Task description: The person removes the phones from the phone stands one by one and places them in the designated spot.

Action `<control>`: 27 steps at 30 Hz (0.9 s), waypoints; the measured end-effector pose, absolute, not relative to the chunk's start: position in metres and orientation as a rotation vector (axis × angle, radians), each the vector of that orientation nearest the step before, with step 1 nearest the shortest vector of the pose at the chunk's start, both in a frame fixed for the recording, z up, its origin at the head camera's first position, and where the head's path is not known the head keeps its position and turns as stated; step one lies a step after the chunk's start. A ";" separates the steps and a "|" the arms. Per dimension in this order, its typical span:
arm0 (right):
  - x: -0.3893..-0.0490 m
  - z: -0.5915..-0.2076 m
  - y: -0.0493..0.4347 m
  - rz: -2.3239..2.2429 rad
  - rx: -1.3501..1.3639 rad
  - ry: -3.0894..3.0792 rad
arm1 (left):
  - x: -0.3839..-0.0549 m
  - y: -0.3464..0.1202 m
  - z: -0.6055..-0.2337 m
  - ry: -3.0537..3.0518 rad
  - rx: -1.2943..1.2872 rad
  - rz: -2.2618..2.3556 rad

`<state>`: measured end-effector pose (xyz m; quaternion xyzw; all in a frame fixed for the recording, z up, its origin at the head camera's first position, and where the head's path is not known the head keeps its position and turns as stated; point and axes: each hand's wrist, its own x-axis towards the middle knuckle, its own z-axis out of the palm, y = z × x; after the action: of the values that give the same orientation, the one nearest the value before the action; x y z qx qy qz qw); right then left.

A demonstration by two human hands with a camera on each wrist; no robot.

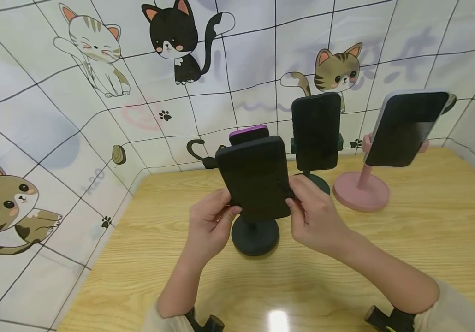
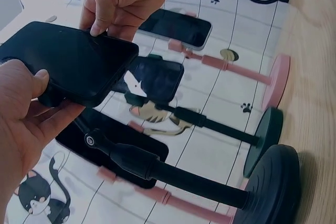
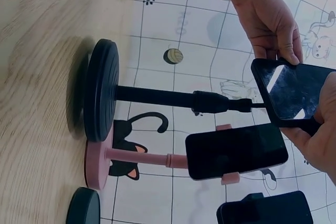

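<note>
A black smartphone point(image 1: 255, 180) sits tilted on a black phone stand point(image 1: 255, 240) with a round base on the wooden table. At the phone's left side, my left hand point(image 1: 210, 220) pinches the edge by the holder's clamp, thumb in front and fingers behind. My right hand point(image 1: 319, 216) pinches the opposite edge the same way. In the left wrist view, the stand's dark stem point(image 2: 194, 182) runs from the base to a joint behind the phone. The holder's back is mostly hidden by the phone and fingers.
Close behind stands a purple-edged phone point(image 1: 249, 133) on a pink stand point(image 3: 142, 156). To the right, a green stand point(image 1: 321, 184) bears a black phone point(image 1: 316, 131). Farther right, another pink stand point(image 1: 362, 191) bears a white-edged phone point(image 1: 405, 131). A cat-print cloth point(image 1: 254, 60) hangs behind.
</note>
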<state>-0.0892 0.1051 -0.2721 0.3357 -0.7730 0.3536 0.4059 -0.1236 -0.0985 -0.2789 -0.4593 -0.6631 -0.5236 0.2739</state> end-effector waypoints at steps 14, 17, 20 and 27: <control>-0.075 -0.272 0.128 0.862 0.840 -1.910 | -0.120 -0.075 -0.279 -1.678 -1.356 -1.410; -0.073 -0.272 0.132 0.845 0.831 -1.906 | -0.119 -0.071 -0.280 -1.671 -1.373 -1.404; -0.072 -0.274 0.135 0.830 0.827 -1.887 | -0.118 -0.067 -0.280 -1.669 -1.381 -1.397; -0.069 -0.278 0.142 0.845 0.846 -1.854 | -0.114 -0.061 -0.283 -1.711 -1.371 -1.338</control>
<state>-0.0695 0.1416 -0.2783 0.3422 -0.7501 0.3420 0.4509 -0.1140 -0.0611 -0.2834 -0.5121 -0.6389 -0.4998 0.2825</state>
